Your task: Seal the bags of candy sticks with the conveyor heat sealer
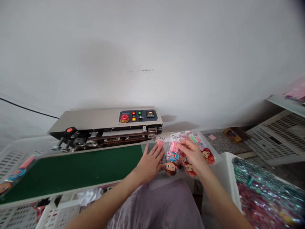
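Note:
My left hand [150, 163] lies with fingers spread on a clear plastic bag at the right end of the green conveyor belt [90, 167]. Part of that bag's pink contents shows beyond the fingertips. Just right of it is a printed clear bag [172, 156] with pink sticks and a cartoon face. My right hand [192, 154] has thumb and fingers closed at the upper right edge of this printed bag. Beneath and beyond the right hand, more printed bags [207, 154] overlap, one with multicoloured sticks. The right fingertips partly hide the bag edge.
Behind the belt stands a band sealing machine [95, 121] with a red stop button [124, 118] and lit display. Another bag [17, 175] lies at the belt's left end. To the right, a white bin [230, 171] holds many shiny packets. A crate [271, 136] stands beyond.

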